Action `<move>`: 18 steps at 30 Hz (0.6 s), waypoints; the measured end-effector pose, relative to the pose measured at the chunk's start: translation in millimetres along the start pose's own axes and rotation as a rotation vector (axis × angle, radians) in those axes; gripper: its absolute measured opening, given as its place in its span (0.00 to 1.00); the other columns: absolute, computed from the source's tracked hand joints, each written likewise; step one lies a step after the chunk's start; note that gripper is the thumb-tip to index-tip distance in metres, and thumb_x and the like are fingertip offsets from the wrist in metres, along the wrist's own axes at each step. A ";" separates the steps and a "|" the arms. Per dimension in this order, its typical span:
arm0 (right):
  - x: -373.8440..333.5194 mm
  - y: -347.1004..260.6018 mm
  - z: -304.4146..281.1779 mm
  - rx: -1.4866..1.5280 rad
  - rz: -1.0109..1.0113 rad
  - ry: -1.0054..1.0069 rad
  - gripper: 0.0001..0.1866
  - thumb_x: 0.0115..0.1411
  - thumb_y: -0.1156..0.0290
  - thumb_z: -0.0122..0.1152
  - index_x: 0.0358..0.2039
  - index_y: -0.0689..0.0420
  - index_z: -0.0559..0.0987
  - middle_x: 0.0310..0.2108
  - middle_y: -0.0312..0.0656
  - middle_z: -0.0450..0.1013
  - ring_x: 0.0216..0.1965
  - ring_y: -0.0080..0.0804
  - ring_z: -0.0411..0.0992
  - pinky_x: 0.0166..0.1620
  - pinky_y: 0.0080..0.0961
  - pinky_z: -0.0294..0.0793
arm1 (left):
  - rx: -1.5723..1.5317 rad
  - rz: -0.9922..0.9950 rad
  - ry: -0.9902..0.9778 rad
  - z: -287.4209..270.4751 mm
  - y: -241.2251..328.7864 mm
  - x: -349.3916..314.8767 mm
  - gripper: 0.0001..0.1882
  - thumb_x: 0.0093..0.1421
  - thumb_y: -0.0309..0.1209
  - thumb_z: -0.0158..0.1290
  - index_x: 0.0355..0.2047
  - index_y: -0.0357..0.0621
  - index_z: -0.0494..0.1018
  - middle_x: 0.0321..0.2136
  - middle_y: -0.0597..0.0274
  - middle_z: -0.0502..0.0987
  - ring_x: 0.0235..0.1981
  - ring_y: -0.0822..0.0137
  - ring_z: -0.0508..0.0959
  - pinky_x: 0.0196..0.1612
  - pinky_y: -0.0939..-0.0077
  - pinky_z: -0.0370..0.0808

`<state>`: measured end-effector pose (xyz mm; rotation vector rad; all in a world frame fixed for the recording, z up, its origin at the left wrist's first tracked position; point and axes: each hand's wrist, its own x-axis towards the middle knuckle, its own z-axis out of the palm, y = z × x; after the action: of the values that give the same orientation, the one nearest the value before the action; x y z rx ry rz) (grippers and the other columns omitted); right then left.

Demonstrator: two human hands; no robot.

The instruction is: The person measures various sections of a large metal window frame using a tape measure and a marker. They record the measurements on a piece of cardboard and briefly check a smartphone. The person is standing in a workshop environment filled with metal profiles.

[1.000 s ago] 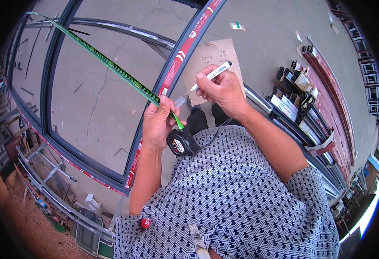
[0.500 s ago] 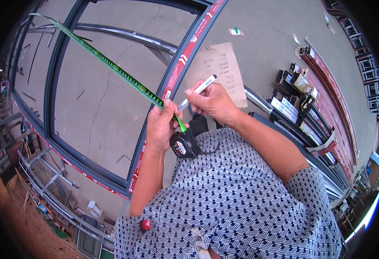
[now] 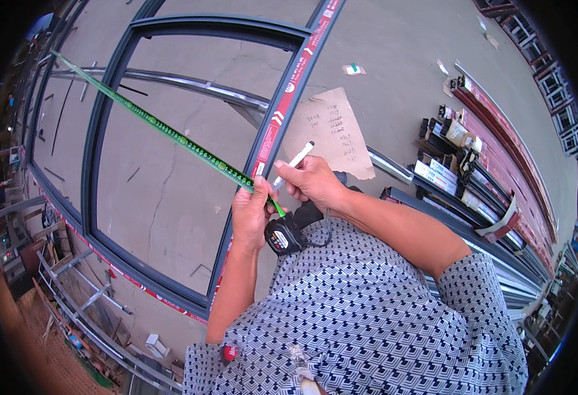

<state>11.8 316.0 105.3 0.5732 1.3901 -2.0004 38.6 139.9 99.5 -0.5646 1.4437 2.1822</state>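
A green tape measure blade point(image 3: 170, 135) stretches from the far left side of a dark grey metal frame point(image 3: 101, 141) across to its near right bar. My left hand point(image 3: 252, 209) pinches the blade at that bar, which carries red protective film. Just below the fingers hangs the black tape measure case point(image 3: 285, 236), with a cord looped beside it. My right hand point(image 3: 315, 184) grips a white marker pen point(image 3: 295, 164) with a black end. The pen's lower end points at the blade beside my left thumb; whether it touches, I cannot tell.
Brown paper point(image 3: 341, 135) with handwriting lies beyond the right hand. Stacked metal profiles point(image 3: 460, 174), some filmed in red, lie on the right. More metal frames point(image 3: 552, 85) stand at the far right. A metal rack point(image 3: 85, 296) is at the lower left.
The pen and my right hand have shifted slightly down and left, nearer my left thumb. The view has tilted, so the frame and paper sit lower. My left hand still pinches the blade.
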 end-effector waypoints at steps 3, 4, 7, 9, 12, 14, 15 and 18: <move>1.4 -0.6 -1.4 0.019 -0.026 0.063 0.20 0.66 0.52 0.66 0.30 0.56 0.76 0.20 0.33 0.72 0.19 0.18 0.66 0.21 0.16 0.62 | -0.060 -0.006 -0.065 0.9 -7.2 2.8 0.18 0.71 0.49 0.50 0.34 0.48 0.70 0.24 0.67 0.72 0.20 0.76 0.71 0.28 0.74 0.82; 5.5 1.6 -3.1 0.033 -0.055 0.086 0.20 0.66 0.51 0.65 0.30 0.55 0.76 0.20 0.33 0.72 0.19 0.18 0.66 0.21 0.16 0.62 | -0.073 -0.030 -0.089 4.2 -4.3 2.3 0.18 0.72 0.49 0.49 0.36 0.47 0.71 0.28 0.64 0.75 0.22 0.76 0.70 0.31 0.73 0.82; 14.7 1.8 -18.1 0.000 -0.140 0.205 0.22 0.67 0.49 0.63 0.29 0.54 0.75 0.20 0.32 0.71 0.19 0.17 0.65 0.22 0.16 0.62 | -0.057 -0.061 -0.062 21.1 -0.1 -1.3 0.19 0.72 0.49 0.48 0.39 0.46 0.72 0.34 0.60 0.78 0.25 0.76 0.72 0.34 0.72 0.82; 18.2 -7.1 -36.0 -0.041 -0.200 0.307 0.22 0.68 0.48 0.62 0.28 0.54 0.75 0.19 0.31 0.70 0.19 0.16 0.64 0.23 0.17 0.62 | -0.054 -0.065 -0.089 14.1 -6.9 0.8 0.19 0.72 0.49 0.48 0.40 0.45 0.72 0.38 0.57 0.79 0.27 0.76 0.72 0.35 0.72 0.82; 35.1 -6.3 -81.1 -0.298 -0.257 0.470 0.23 0.68 0.52 0.60 0.27 0.61 0.79 0.20 0.39 0.74 0.21 0.26 0.72 0.27 0.27 0.70 | -0.040 -0.072 -0.080 10.2 -10.7 0.0 0.18 0.72 0.48 0.49 0.38 0.46 0.72 0.35 0.58 0.78 0.26 0.75 0.73 0.35 0.72 0.82; 42.2 -7.9 -102.0 -0.519 -0.220 0.542 0.25 0.65 0.50 0.60 0.27 0.63 0.80 0.21 0.46 0.76 0.24 0.36 0.75 0.31 0.34 0.73 | -0.054 -0.078 -0.071 5.4 -12.7 1.6 0.17 0.72 0.48 0.49 0.37 0.46 0.71 0.33 0.59 0.78 0.26 0.75 0.73 0.35 0.71 0.82; 44.2 -7.0 -108.3 -0.629 -0.200 0.576 0.26 0.64 0.50 0.59 0.26 0.64 0.81 0.21 0.50 0.77 0.25 0.40 0.77 0.34 0.38 0.74 | -0.062 -0.084 -0.078 6.0 -12.7 1.8 0.17 0.72 0.48 0.49 0.36 0.47 0.71 0.31 0.60 0.77 0.25 0.74 0.73 0.35 0.71 0.82; 41.9 -13.3 -109.1 -0.808 -0.114 0.604 0.27 0.61 0.47 0.59 0.27 0.63 0.83 0.25 0.58 0.79 0.32 0.55 0.79 0.41 0.44 0.77 | -0.072 -0.096 -0.077 7.5 -7.3 0.2 0.18 0.72 0.48 0.50 0.34 0.47 0.70 0.28 0.62 0.76 0.24 0.74 0.73 0.35 0.70 0.82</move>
<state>-27.3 411.2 48.3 0.7378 2.4429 -1.1782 42.1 149.4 96.8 -0.5572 1.2772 2.1627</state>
